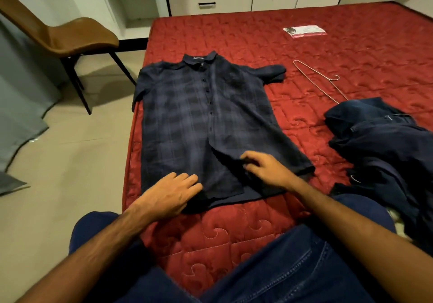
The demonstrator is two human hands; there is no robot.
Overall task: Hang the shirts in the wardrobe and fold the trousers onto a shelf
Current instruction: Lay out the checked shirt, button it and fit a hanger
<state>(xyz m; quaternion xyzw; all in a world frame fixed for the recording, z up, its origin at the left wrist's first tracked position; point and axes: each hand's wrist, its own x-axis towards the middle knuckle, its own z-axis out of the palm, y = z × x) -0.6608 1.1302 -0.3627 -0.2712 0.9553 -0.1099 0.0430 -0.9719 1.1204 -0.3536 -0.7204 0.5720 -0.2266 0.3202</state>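
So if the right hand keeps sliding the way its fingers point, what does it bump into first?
Probably nothing solid: the right hand points left across the shirt, roughly toward the left hand, so it likely meets only more shirt fabric first.

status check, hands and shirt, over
Left hand and right hand open, flat on shirt hem. Shirt spread on bed, not hung. Wire hanger apart, untouched.

Both forearms reach forward; left hand (172, 195) lies flat, fingers straight, right hand (266, 168) palm-down with fingers loosely bent.
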